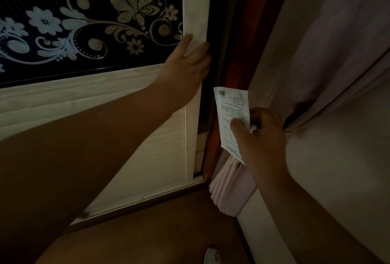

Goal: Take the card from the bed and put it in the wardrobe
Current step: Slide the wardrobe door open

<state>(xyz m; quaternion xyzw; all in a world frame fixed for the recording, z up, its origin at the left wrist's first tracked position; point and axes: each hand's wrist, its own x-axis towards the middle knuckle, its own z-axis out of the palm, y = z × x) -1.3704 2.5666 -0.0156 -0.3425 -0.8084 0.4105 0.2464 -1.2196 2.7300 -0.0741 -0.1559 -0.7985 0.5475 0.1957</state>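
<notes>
Right hand is pinching the card upright, right beside the dark gap, while the left hand grips the wardrobe door edge, pink curtain alongside.

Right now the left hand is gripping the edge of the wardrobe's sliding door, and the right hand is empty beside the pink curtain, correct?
Not quite. The right hand is not empty: its fingers hold the printed card, as the head view shows. The rest stands: the left hand grips the edge of the wardrobe's sliding door, and the right hand is beside the pink curtain.
</notes>
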